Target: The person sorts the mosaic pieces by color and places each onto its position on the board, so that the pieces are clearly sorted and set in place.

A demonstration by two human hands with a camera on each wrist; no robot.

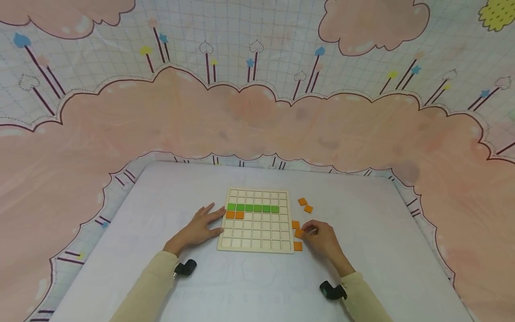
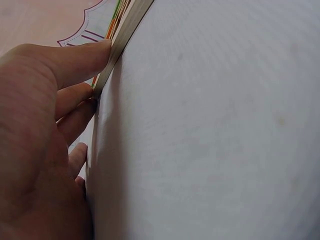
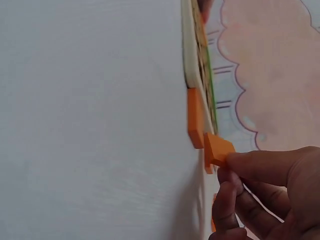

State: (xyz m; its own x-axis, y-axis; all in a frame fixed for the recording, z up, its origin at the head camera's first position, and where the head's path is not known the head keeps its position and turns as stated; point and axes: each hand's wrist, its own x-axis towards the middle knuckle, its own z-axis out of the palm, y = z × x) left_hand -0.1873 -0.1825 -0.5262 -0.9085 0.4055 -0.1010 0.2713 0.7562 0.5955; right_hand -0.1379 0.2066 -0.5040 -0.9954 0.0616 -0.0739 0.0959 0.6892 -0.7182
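The right hand (image 1: 323, 241) pinches an orange tile (image 3: 218, 149) just beside the right edge of a pale gridded board (image 1: 257, 251). The left hand (image 1: 197, 227), fingers spread and fairly straight, touches the board's left edge. The board lies flat on a plain white tabletop (image 1: 241, 286), loose orange tiles (image 1: 297, 246) to its right. Beyond, a backdrop (image 1: 257, 118) shows peach clouds, faint grid lines and star-tipped sticks.

Long, pale yellow sleeves (image 1: 147, 284); two small black wrist cameras (image 1: 186, 268)
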